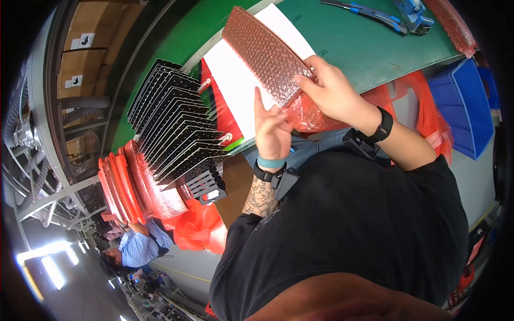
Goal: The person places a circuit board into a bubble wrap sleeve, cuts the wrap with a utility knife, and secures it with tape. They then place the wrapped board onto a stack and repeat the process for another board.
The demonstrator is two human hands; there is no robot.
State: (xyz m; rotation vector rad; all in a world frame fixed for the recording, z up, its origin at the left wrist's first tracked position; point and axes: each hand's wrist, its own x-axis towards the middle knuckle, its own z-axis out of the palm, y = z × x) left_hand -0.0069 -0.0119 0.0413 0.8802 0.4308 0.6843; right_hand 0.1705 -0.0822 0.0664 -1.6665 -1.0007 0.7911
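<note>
A flat, pinkish-red bubble-wrap package (266, 56) stands tilted over a white sheet (235, 88) on the green table. What lies inside the wrap cannot be made out. My right hand (336, 91) pinches the package's near right end between thumb and fingers, with loose red wrap (310, 115) hanging below. Beside the package's lower corner is my left hand (272, 131), palm up and fingers apart, its fingertips close to the wrap or touching it.
Black dotted panels (176, 117) stand in a row on the left, beside red bubble-wrap bundles (126, 184). A blue utility knife (369, 16) and a blue tape dispenser (415, 16) lie at the far right. A blue bin (463, 109) stands right. Another person (140, 246) works lower left.
</note>
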